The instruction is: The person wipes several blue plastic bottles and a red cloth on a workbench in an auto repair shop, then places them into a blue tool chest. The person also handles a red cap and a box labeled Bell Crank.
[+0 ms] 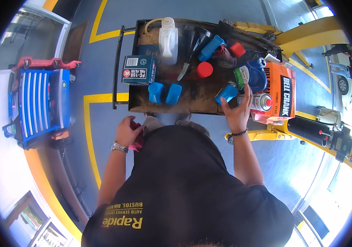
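My left hand (127,132) hangs in front of the cart's near edge, its fingers closed round a pinkish-red rag (137,142). Over the cart's near right part, my right hand (239,113) is spread, thumb and fingers apart. Its thumb overlaps the near end of a small tilted blue bottle (227,94); whether it presses on it I cannot tell. The fingertips reach toward a green-labelled item (242,77) and a spray can with a red top (261,102). Two similar blue bottles (155,92) stand left of the middle.
The metal cart (200,106) also carries a filter box (139,70), a clear jug with a hose (168,43), a black funnel (198,39), a red cap (204,70), a large blue bottle (256,76) and an orange box (281,92). A blue drawer cabinet (40,103) stands left; yellow lift arms (307,35), right.
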`<move>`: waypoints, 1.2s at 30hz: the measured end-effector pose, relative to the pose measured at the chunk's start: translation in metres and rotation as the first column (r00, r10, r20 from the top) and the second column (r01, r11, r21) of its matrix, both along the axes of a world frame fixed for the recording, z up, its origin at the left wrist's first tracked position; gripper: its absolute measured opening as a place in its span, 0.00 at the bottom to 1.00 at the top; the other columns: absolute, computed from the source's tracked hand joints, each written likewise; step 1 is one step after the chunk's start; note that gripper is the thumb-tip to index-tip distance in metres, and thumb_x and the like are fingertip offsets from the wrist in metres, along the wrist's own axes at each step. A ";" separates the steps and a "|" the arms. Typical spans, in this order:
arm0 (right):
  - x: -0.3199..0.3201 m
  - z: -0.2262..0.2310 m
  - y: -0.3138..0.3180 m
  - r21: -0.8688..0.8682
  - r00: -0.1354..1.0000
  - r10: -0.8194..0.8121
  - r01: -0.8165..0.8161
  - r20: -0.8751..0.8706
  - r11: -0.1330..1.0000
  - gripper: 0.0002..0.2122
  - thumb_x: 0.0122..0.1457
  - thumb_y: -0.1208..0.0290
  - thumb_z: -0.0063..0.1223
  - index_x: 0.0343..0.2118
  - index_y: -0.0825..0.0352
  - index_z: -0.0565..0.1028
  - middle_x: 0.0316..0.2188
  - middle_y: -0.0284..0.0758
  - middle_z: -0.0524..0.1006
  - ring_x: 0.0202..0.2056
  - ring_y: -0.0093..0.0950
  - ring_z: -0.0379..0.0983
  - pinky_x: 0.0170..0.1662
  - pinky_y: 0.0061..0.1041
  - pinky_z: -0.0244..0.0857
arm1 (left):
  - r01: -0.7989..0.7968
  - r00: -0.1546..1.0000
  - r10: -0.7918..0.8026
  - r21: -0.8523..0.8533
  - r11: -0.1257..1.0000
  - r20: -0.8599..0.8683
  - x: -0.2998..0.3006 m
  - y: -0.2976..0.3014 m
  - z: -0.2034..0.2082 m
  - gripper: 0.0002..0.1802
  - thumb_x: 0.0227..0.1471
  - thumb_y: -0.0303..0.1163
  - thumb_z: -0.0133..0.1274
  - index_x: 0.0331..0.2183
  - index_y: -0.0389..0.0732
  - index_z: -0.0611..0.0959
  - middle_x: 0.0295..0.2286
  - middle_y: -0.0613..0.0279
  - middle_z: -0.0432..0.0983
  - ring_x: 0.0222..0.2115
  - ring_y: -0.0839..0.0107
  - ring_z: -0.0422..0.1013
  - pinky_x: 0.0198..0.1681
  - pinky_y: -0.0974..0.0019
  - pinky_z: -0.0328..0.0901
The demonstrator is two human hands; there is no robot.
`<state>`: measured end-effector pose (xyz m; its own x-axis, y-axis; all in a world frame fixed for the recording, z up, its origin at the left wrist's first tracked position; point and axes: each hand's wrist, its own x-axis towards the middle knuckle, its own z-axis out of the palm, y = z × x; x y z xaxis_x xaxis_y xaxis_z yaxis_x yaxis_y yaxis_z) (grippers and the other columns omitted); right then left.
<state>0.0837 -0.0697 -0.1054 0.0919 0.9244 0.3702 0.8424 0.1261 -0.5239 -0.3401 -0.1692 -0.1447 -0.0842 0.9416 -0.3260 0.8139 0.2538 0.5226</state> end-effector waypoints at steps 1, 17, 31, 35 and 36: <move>-0.004 0.015 0.018 0.030 0.996 0.087 -0.086 -0.001 0.996 0.35 0.54 0.66 0.68 0.64 0.66 0.65 0.58 0.46 0.73 0.60 0.48 0.69 0.61 0.41 0.66 | -0.018 1.000 0.018 0.006 1.000 0.003 -0.001 -0.002 0.000 0.31 0.45 0.43 0.71 0.46 0.35 0.82 0.38 0.45 0.83 0.41 0.47 0.79 0.47 0.54 0.73; -0.023 0.025 0.230 -0.488 0.472 0.519 -0.199 0.712 0.850 0.19 0.59 0.69 0.59 0.55 0.55 0.76 0.52 0.40 0.72 0.56 0.40 0.73 0.54 0.40 0.70 | -0.318 0.129 0.350 -0.296 0.901 0.928 -0.080 0.006 0.024 0.18 0.60 0.37 0.51 0.46 0.34 0.81 0.38 0.56 0.80 0.38 0.68 0.76 0.46 0.65 0.71; -0.036 0.003 0.035 -0.443 0.626 0.117 -0.660 -0.771 0.607 0.30 0.54 0.82 0.65 0.61 0.62 0.68 0.47 0.28 0.73 0.50 0.22 0.72 0.51 0.26 0.68 | 0.027 0.922 -0.047 0.058 0.998 0.384 -0.022 0.055 -0.001 0.28 0.58 0.41 0.63 0.55 0.35 0.78 0.44 0.49 0.82 0.45 0.60 0.80 0.49 0.62 0.72; -0.066 -0.072 0.020 -0.469 0.762 0.334 -0.618 -0.555 0.631 0.36 0.52 0.87 0.61 0.65 0.57 0.66 0.55 0.38 0.71 0.55 0.34 0.73 0.56 0.31 0.68 | 0.233 0.904 -0.288 0.201 0.952 0.315 0.004 0.081 -0.007 0.43 0.51 0.44 0.67 0.63 0.40 0.69 0.52 0.44 0.78 0.50 0.50 0.78 0.56 0.56 0.70; -0.077 -0.082 0.020 -0.474 0.857 0.410 -0.515 -0.313 0.714 0.38 0.51 0.88 0.60 0.66 0.55 0.66 0.58 0.42 0.68 0.57 0.39 0.72 0.58 0.33 0.68 | 0.248 0.895 -0.306 0.207 0.946 0.324 0.011 0.085 -0.010 0.45 0.49 0.44 0.68 0.63 0.41 0.68 0.51 0.44 0.79 0.50 0.49 0.77 0.56 0.56 0.70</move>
<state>0.0063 -0.0499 -0.1872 -0.3862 0.9080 -0.1622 0.6413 0.1380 -0.7548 -0.3291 -0.0837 -0.1547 0.2793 0.9509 -0.1338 0.5982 -0.0633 0.7989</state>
